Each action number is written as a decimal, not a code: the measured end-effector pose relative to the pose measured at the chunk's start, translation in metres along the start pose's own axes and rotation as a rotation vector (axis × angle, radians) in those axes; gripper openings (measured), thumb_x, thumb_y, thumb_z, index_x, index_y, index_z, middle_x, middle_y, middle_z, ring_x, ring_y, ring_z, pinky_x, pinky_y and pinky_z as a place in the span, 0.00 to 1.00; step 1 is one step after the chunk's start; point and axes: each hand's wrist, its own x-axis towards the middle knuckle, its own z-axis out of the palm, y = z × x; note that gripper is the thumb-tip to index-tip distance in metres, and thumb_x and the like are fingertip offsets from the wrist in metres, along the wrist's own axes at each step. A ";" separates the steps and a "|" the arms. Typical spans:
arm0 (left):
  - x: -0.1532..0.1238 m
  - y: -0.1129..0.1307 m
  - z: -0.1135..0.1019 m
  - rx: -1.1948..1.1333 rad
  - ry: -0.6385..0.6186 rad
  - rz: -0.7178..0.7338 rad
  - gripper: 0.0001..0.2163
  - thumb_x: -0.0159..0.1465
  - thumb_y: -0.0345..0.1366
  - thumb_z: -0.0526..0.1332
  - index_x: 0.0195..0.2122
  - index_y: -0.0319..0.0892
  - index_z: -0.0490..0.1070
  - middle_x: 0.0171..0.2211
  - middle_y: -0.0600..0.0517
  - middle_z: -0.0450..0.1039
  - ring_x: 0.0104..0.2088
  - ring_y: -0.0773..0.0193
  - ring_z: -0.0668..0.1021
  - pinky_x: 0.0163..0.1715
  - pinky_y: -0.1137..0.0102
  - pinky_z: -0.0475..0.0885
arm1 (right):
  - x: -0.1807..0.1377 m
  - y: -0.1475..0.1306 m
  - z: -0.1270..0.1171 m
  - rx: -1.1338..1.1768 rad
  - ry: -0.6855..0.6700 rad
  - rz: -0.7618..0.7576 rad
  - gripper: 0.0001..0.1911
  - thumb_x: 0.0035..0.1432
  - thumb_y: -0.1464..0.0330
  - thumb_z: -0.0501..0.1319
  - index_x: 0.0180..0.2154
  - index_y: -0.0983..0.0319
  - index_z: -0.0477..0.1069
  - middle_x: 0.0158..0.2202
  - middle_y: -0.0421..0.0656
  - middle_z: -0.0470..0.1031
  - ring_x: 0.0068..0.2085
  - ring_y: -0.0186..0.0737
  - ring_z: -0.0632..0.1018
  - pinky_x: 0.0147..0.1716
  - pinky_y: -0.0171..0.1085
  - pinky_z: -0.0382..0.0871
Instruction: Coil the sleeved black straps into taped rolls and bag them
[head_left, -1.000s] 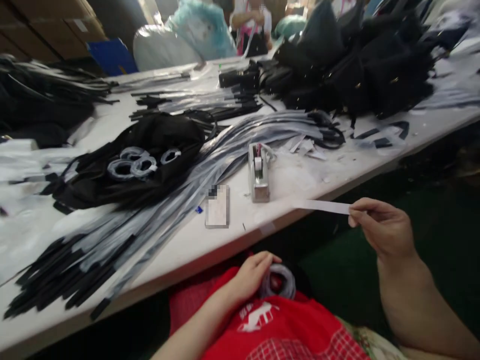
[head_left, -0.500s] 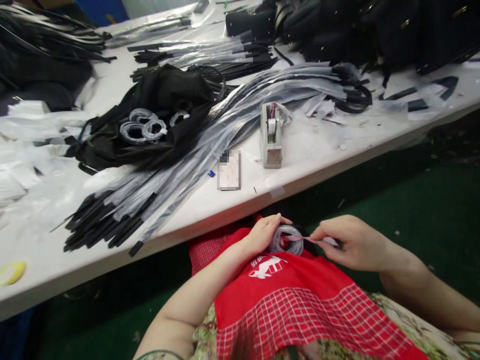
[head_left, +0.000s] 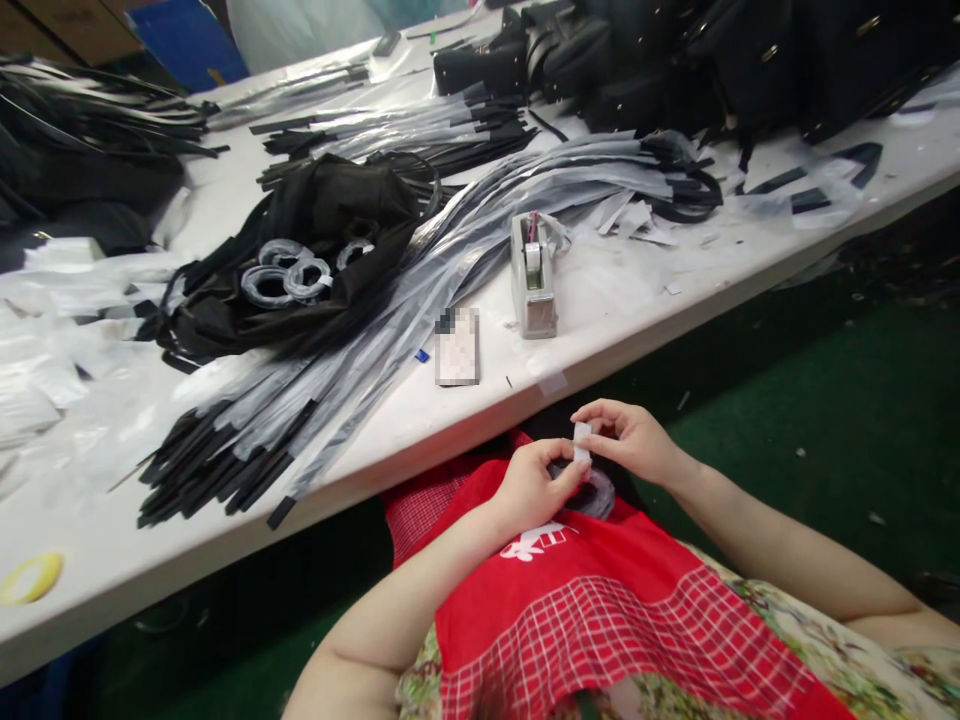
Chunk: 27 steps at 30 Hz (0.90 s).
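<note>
Just above my lap, my left hand [head_left: 536, 485] is closed on a grey, shiny coil of strap in clear plastic [head_left: 601, 495]. Its thumb and fingers meet at the coil's upper left side and hide part of the ring. A short white strip [head_left: 582, 442], paper or tape, stands upright at that edge of the coil. Thumb and forefinger of my right hand [head_left: 630, 438] pinch this strip from the right. The left fingertips touch its lower end. Under the coil lies the red apron [head_left: 480, 580].
On the white table [head_left: 360, 475] lie long black straps in clear sleeves [head_left: 420, 280]. Several similar coils [head_left: 285, 275] rest on black fabric [head_left: 360, 200]. A tape dispenser [head_left: 534, 280] stands near the front edge, with a yellow ring [head_left: 31, 578] far left and black bags [head_left: 675, 70] behind.
My right hand has moved left and up to the coil; the strip, earlier stretched out through the ring to the right, now stands short at its edge. My left fingers have closed in beside it.
</note>
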 end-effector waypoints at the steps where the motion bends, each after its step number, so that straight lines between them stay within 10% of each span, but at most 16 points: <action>1: -0.003 0.001 0.001 0.016 0.020 0.027 0.12 0.64 0.42 0.61 0.32 0.39 0.76 0.29 0.50 0.78 0.29 0.64 0.76 0.32 0.72 0.70 | 0.001 0.006 0.003 0.078 0.023 0.069 0.20 0.52 0.55 0.67 0.41 0.62 0.74 0.27 0.39 0.76 0.28 0.35 0.75 0.29 0.34 0.69; 6: -0.011 0.005 0.003 0.028 0.066 0.250 0.06 0.62 0.36 0.63 0.30 0.40 0.73 0.38 0.48 0.75 0.39 0.63 0.76 0.42 0.69 0.71 | -0.006 0.020 0.018 0.384 -0.083 0.399 0.24 0.48 0.49 0.66 0.30 0.64 0.76 0.26 0.42 0.76 0.28 0.35 0.73 0.29 0.35 0.66; 15: -0.008 0.003 0.002 0.035 0.178 0.015 0.07 0.62 0.34 0.62 0.27 0.41 0.69 0.32 0.51 0.69 0.36 0.63 0.73 0.40 0.66 0.69 | -0.021 -0.011 0.017 -0.006 -0.055 0.114 0.20 0.57 0.54 0.61 0.27 0.64 0.77 0.26 0.42 0.74 0.30 0.38 0.72 0.30 0.36 0.63; 27: -0.021 0.012 0.011 -0.023 0.101 -0.044 0.14 0.58 0.34 0.65 0.39 0.43 0.58 0.35 0.52 0.70 0.34 0.65 0.75 0.35 0.68 0.71 | -0.014 -0.026 -0.005 0.161 -0.421 0.374 0.13 0.44 0.62 0.72 0.28 0.65 0.79 0.27 0.42 0.79 0.29 0.36 0.75 0.34 0.35 0.67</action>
